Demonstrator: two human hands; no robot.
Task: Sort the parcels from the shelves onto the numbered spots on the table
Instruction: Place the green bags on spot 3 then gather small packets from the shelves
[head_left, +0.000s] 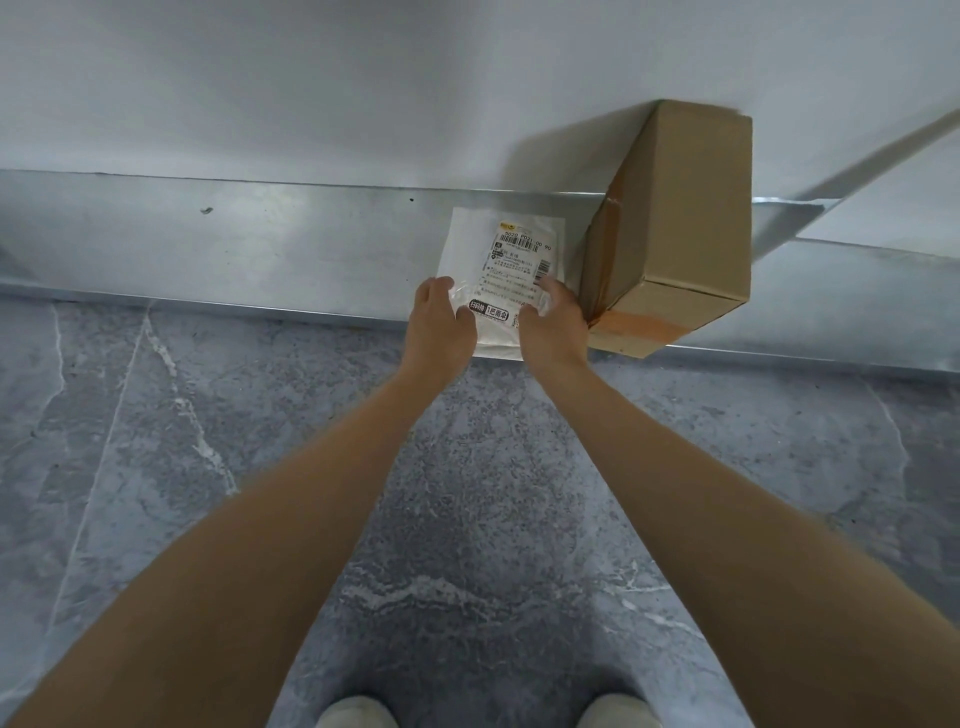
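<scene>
A flat white plastic mailer (506, 260) with a printed label lies on the low metal shelf (260, 249), its near edge at the shelf's front lip. My left hand (441, 317) lies on its lower left part and my right hand (550, 325) on its lower right part, fingers bent over the bag. Whether they grip it or only rest on it does not show. A brown cardboard box (680, 223) sealed with tape stands on the shelf just right of the mailer, close to my right hand.
The shelf runs across the view against a white wall (363, 78). A slanted metal strut (872, 161) crosses the upper right. Grey marbled floor (208, 467) lies below, with my two shoes (358, 714) at the bottom edge.
</scene>
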